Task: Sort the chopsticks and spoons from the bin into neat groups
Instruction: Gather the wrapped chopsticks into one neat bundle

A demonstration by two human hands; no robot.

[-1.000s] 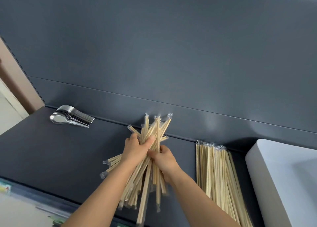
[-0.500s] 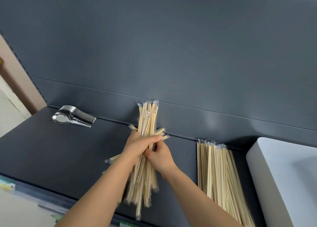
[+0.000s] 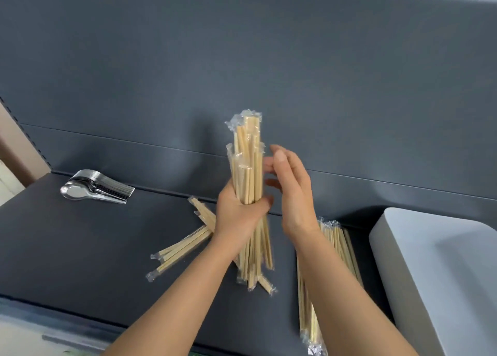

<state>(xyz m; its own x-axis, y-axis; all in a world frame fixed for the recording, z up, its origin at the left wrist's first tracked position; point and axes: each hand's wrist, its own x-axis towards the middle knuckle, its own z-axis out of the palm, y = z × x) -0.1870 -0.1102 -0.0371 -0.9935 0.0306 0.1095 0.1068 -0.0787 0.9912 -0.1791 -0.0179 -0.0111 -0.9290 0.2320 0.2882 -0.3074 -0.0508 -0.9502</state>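
Left hand (image 3: 239,216): I am gripping a bundle of wrapped chopsticks (image 3: 247,162) round its middle, fingers and thumb curled fully about it. I am holding the bundle close to upright, and its top ends are fanning slightly in their clear plastic sleeves. The lower ends are pointing down toward the shelf (image 3: 80,248); I cannot tell whether they are touching it.

Right hand (image 3: 293,194): I am holding nothing. The fingers are straight and together, the palm is facing the right side of the bundle, and the fingertips are level with its upper half. The edge is blurred, so I cannot tell whether they are touching it or sitting just beside it.

On the shelf, a few loose chopsticks (image 3: 183,248) are lying crossed, just left of my left wrist, with their wrapped ends pointing toward the front edge. To the right, behind my right forearm, a neat chopstick pile (image 3: 336,248) is lying with all pieces parallel, running from the back panel (image 3: 269,60) toward the front edge. The white bin (image 3: 443,261) is sitting just beside that pile at the far right; its inside is not visible from here.

The spoons (image 3: 96,189) are lying nested in one stack at the back left of the shelf, well apart from the chopsticks, bowls toward the left and handles toward the right.
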